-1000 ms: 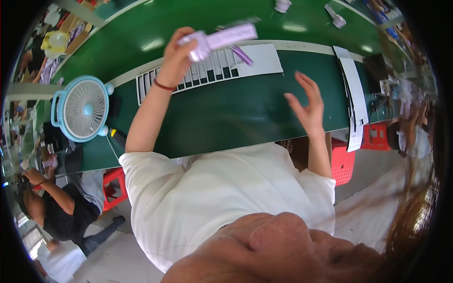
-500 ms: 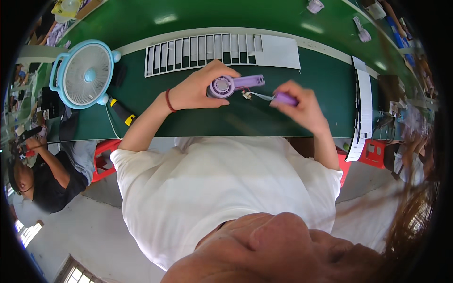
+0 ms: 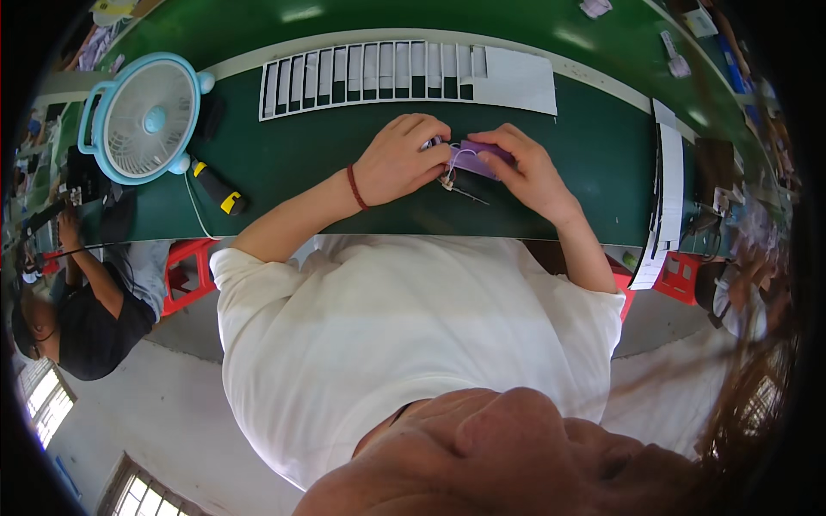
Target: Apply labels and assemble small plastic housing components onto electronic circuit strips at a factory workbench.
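My left hand [image 3: 397, 163] is closed around the round head of a light purple handheld-fan casing [image 3: 471, 163], hiding most of it. The casing's handle points right, toward my right hand [image 3: 527, 172]. My right fingers pinch a darker purple cylinder [image 3: 492, 149], which looks like a battery, and press it at the handle. Pale thin wires [image 3: 459, 153] loop between the two hands. Below my left fingertips hangs a small part [image 3: 446, 183], perhaps a circuit board, with a thin dark strand running off it to the right.
Behind my hands lies a white slotted cardboard divider [image 3: 520, 79]. A light blue fan [image 3: 155, 119] and a black-and-yellow handled tool [image 3: 218, 187] are at left. Cardboard sheets [image 3: 664, 198] are stacked at right. Purple parts [image 3: 676, 57] lie on the far green surface. A person [image 3: 95, 318] sits at left.
My right hand has moved left, bringing the purple cylinder from apart to against the handle. My left hand has turned over the fan head, now covering it.
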